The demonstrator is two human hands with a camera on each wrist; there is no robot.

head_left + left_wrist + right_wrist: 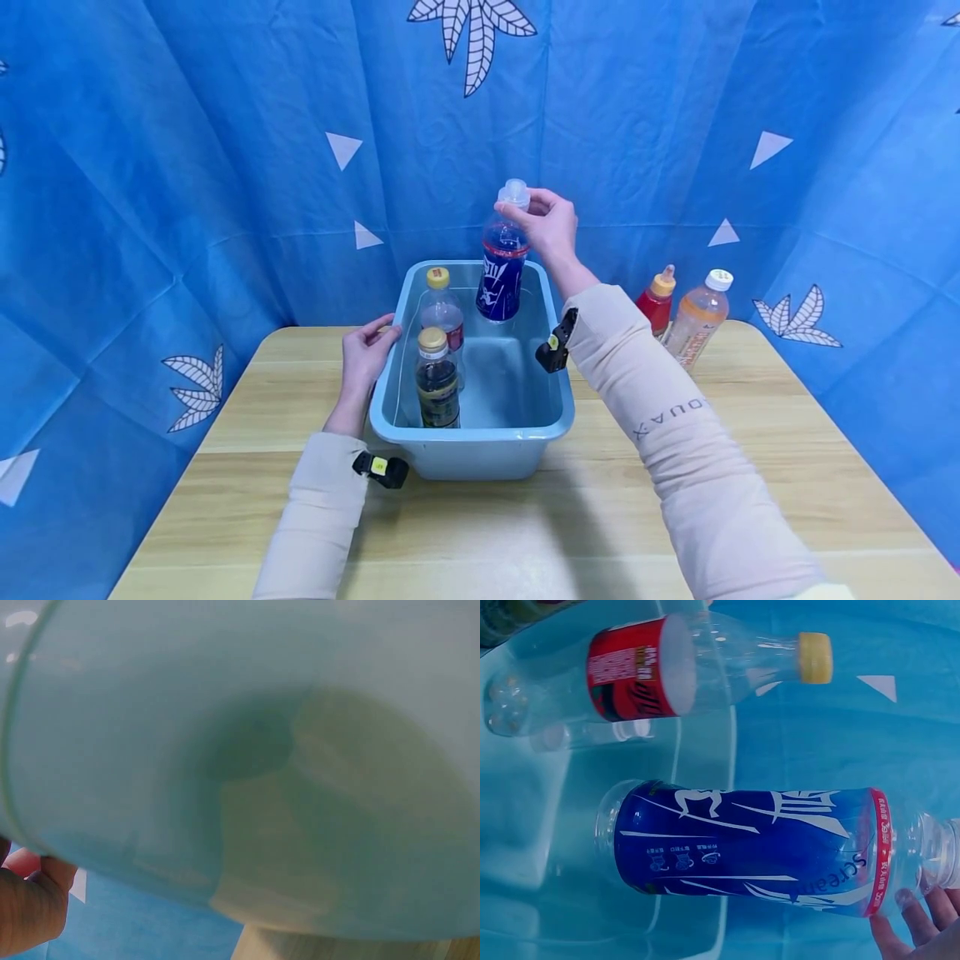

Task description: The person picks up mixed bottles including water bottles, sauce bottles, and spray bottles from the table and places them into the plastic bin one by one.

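My right hand (pixel 550 223) grips a clear bottle with a dark blue label (pixel 501 279) by its neck and cap. That bottle hangs upright over the back right of a light blue plastic basin (pixel 472 457); the right wrist view shows its lower end within the basin. My left hand (pixel 366 354) holds the basin's left rim, thumb and fingers on either side. Inside, on the left, stand a yellow-capped bottle with a red label (pixel 444 312) and, nearer me, a tan-capped bottle (pixel 438 387) with dark labelling. The left wrist view is mostly basin wall (pixel 150 750).
Right of the basin, partly behind my right sleeve, stand a red squeeze bottle (pixel 656 304) with an orange top and a clear bottle with a white cap (pixel 699 317). A blue curtain (pixel 637 108) hangs behind the wooden table (pixel 255 475).
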